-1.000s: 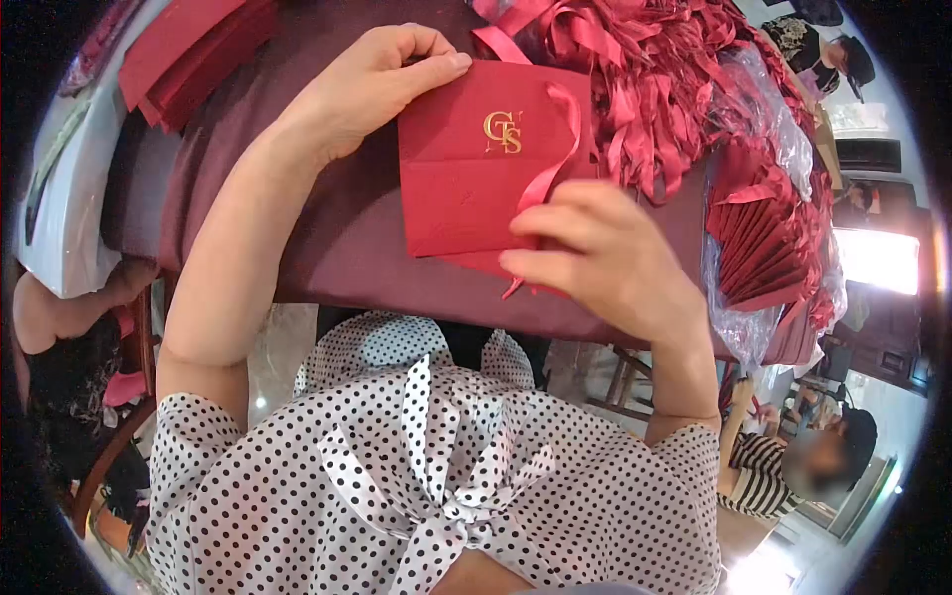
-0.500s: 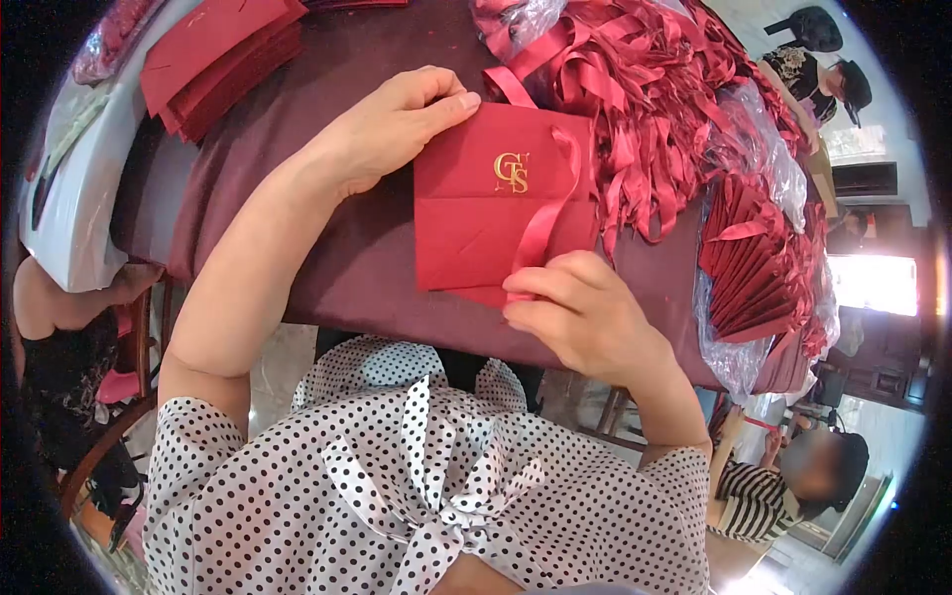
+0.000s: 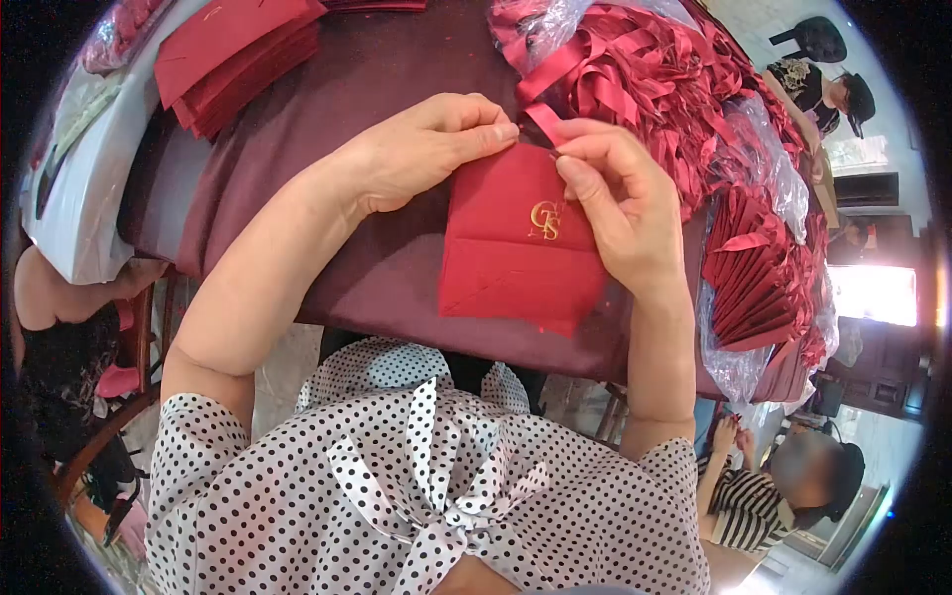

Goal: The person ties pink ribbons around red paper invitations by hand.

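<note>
Since half a second ago the right hand [image 3: 620,213] has risen from the envelope's lower edge to its top, meeting the left hand [image 3: 426,149] at twelve o'clock. Both hands pinch the ribbon end [image 3: 540,117] at the upper edge of the red envelope [image 3: 516,263], which lies flat on the maroon-clothed surface [image 3: 327,178], centre of view. Steady, even tension between the fingertips would likely keep the slippery satin from twisting. The envelope is matte card with crisp folds and a gold monogram [image 3: 544,220]; glossy loose ribbons [image 3: 645,74] heap at one o'clock, stacked envelopes [image 3: 238,59] at ten.
</note>
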`<state>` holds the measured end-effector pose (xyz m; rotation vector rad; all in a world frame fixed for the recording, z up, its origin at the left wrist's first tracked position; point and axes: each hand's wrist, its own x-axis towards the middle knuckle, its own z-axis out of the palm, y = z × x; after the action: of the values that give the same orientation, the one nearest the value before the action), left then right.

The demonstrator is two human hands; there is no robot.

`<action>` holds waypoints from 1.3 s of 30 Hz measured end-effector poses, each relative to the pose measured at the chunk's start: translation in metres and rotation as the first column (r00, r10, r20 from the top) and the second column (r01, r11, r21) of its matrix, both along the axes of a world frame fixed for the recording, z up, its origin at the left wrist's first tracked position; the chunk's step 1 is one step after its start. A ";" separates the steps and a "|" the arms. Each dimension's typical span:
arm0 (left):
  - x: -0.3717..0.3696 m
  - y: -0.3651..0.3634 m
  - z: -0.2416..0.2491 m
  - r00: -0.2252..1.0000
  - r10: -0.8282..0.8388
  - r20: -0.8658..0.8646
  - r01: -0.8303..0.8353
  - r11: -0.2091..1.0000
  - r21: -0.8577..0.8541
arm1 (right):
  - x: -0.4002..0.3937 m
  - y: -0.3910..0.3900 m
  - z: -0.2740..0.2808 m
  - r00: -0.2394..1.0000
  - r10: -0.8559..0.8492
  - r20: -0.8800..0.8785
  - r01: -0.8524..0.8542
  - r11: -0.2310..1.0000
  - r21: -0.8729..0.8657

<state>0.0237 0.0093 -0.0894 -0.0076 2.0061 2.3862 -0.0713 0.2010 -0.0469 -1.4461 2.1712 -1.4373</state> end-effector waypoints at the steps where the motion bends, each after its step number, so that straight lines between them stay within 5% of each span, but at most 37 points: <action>1: 0.000 -0.001 0.000 1.000 0.006 0.002 -0.006 1.000 0.005 | -0.001 0.000 -0.003 0.999 0.027 0.038 -0.027 0.999 0.016; 6: 0.000 0.002 -0.002 0.994 -0.111 0.023 0.101 0.962 0.254 | -0.001 -0.001 -0.009 0.998 0.061 0.020 -0.061 0.998 0.004; 11: 0.000 0.002 -0.001 0.991 -0.130 -0.017 0.130 0.956 0.262 | 0.002 0.000 -0.006 0.998 0.057 0.023 -0.056 0.998 -0.030; 13: 0.000 0.003 0.002 0.992 -0.123 -0.026 0.125 0.957 0.263 | 0.004 0.001 -0.001 0.965 -0.051 -0.256 0.032 0.996 -0.078; 14: 0.000 0.003 0.003 0.994 -0.098 -0.042 0.106 0.962 0.253 | 0.008 0.003 0.002 0.965 -0.053 -0.258 0.034 0.996 -0.077; 16: 0.000 0.004 0.002 0.995 -0.078 -0.058 0.090 0.965 0.246 | 0.019 0.005 0.007 0.997 -0.068 0.031 0.069 0.998 -0.012; 22: -0.001 0.009 0.000 0.997 -0.044 -0.059 0.056 0.974 0.218 | 0.020 0.002 -0.001 0.991 -0.126 0.043 0.124 0.992 0.034; 25: 0.000 0.009 0.000 0.998 -0.005 -0.063 0.010 0.997 0.071 | 0.023 0.000 0.002 0.989 -0.147 -0.008 0.147 0.987 0.065; 27: -0.002 0.008 -0.002 0.883 0.037 -0.467 -0.290 0.826 -0.483 | 0.025 -0.002 0.004 0.987 -0.159 -0.026 0.160 0.983 0.087; 28: -0.001 0.010 -0.001 0.883 0.039 -0.469 -0.292 0.827 -0.481 | 0.027 -0.003 0.004 0.968 -0.144 -0.207 0.161 0.985 0.064; 30: 0.003 0.018 0.003 0.743 0.037 -0.668 -0.534 0.634 -0.559 | 0.032 -0.007 0.005 0.843 -0.109 -0.527 0.163 0.985 0.056; 32: 0.003 0.021 0.008 0.716 0.035 -0.698 -0.560 0.625 -0.543 | 0.043 -0.011 0.010 0.687 -0.070 -0.723 0.210 0.972 0.106; 35: 0.005 0.012 0.012 0.758 0.041 -0.651 -0.495 0.686 -0.533 | 0.038 -0.015 0.010 0.794 -0.103 -0.599 0.142 0.990 0.019; 36: 0.005 0.012 0.013 0.782 0.023 -0.623 -0.438 0.731 -0.523 | 0.036 -0.015 0.007 0.966 -0.091 -0.244 0.087 0.996 -0.031; 39: 0.006 0.010 0.014 0.813 -0.002 -0.583 -0.347 0.802 -0.487 | 0.036 -0.011 0.007 0.965 -0.135 -0.223 0.148 0.988 0.041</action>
<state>0.0299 0.0195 -0.0751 0.5862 3.0666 1.8847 -0.0351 0.1903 -0.0402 -1.5228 2.4735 -1.2981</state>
